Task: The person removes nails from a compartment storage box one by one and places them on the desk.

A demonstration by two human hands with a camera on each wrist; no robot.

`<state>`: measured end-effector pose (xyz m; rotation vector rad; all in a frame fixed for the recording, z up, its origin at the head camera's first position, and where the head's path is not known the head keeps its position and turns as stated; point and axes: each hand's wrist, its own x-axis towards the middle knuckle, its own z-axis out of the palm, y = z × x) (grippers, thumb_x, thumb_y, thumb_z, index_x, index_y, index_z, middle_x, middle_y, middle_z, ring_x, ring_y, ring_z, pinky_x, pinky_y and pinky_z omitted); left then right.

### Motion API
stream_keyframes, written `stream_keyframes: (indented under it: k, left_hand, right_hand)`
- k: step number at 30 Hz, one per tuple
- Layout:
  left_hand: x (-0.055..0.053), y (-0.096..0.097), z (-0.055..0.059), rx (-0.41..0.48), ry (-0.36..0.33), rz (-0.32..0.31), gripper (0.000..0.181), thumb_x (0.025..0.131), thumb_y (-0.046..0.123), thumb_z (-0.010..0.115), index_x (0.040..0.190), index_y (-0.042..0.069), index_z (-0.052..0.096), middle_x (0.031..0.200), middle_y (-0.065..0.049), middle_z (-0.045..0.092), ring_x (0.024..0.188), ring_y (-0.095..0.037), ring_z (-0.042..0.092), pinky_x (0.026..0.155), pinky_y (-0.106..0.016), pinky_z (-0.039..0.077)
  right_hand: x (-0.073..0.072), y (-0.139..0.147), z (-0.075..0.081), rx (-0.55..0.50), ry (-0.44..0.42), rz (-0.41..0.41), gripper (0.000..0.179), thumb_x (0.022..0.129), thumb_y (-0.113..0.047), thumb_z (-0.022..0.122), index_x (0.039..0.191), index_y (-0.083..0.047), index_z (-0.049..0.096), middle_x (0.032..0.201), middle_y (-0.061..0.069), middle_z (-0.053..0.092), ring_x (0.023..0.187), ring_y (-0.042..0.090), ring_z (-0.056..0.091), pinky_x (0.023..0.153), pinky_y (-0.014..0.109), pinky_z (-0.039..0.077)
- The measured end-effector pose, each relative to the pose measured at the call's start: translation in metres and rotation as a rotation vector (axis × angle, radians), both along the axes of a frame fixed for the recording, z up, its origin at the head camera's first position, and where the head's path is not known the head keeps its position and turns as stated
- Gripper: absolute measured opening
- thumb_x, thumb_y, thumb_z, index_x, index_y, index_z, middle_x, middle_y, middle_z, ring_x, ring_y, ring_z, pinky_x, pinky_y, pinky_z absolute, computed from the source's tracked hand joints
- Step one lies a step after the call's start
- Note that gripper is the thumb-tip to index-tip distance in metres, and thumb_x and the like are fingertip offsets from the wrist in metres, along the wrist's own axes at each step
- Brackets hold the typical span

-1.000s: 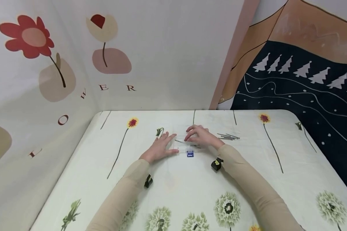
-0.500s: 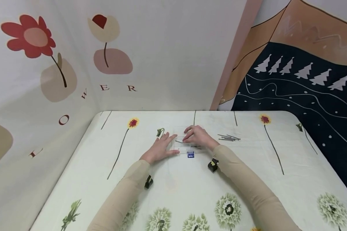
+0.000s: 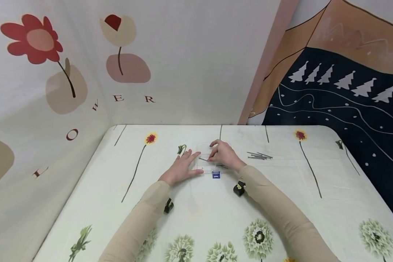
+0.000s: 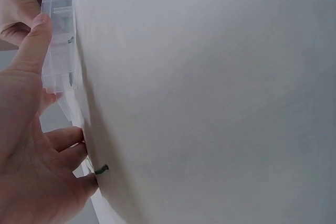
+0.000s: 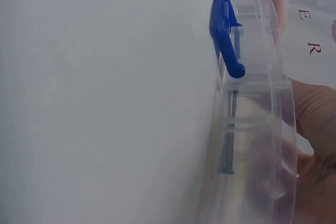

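A clear plastic compartment box (image 5: 257, 106) with a blue latch (image 3: 216, 174) on its near side lies on the table between my hands. My left hand (image 3: 181, 168) is spread at the box's left end, its thumb on the near rim and the other fingers reaching around the far left. My right hand (image 3: 225, 155) is over the box, thumb and fingertips pinched together at the right end of a thin grey nail (image 3: 203, 159). More nails (image 5: 230, 148) show through the box's near wall in the right wrist view.
Several loose nails (image 3: 259, 155) lie in a small pile right of the box. The white flower-print tablecloth (image 3: 196, 207) spreads all around. A printed curtain (image 3: 190, 65) hangs behind the table's far edge.
My right hand has shifted slightly left and lower, and its fingertips have closed at the nail's end. My left hand stays where it was on the box.
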<state>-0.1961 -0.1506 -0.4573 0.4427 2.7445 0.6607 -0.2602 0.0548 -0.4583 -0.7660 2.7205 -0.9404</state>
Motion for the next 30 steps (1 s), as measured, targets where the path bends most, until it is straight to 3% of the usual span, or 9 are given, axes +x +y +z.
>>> stream_keyframes:
  k: [7, 13, 30]
  left_hand:
    - [0.0003, 0.0013, -0.0026, 0.002, -0.002, -0.004, 0.081, 0.090, 0.052, 0.062, 0.153, 0.016, 0.028, 0.157, -0.023, 0.015, 0.145, -0.034, 0.012, 0.114, -0.055, 0.008]
    - [-0.0007, 0.0014, -0.0033, -0.007, -0.013, -0.006, 0.081, 0.090, 0.053, 0.061, 0.154, 0.017, 0.026, 0.157, -0.022, 0.013, 0.145, -0.033, 0.010, 0.115, -0.054, 0.006]
    - [-0.0007, -0.0010, -0.0034, -0.005, -0.008, 0.007, 0.081, 0.091, 0.052, 0.061, 0.154, 0.017, 0.026, 0.158, -0.021, 0.013, 0.145, -0.033, 0.010, 0.115, -0.054, 0.005]
  right_hand:
    - [-0.0001, 0.0074, 0.0027, 0.019, -0.037, 0.046, 0.005, 0.080, -0.013, 0.080, 0.083, -0.009, 0.079, 0.127, 0.012, 0.057, 0.117, 0.030, 0.051, 0.103, 0.046, 0.037]
    - [-0.0010, 0.0097, 0.0070, 0.072, 0.005, 0.093, 0.004, 0.081, -0.011, 0.079, 0.084, -0.008, 0.079, 0.119, 0.013, 0.061, 0.113, 0.030, 0.054, 0.099, 0.045, 0.041]
    - [-0.0028, 0.0015, 0.0067, 0.122, 0.025, 0.068, 0.004, 0.081, -0.011, 0.079, 0.083, -0.008, 0.079, 0.117, 0.012, 0.064, 0.112, 0.028, 0.056, 0.099, 0.043, 0.043]
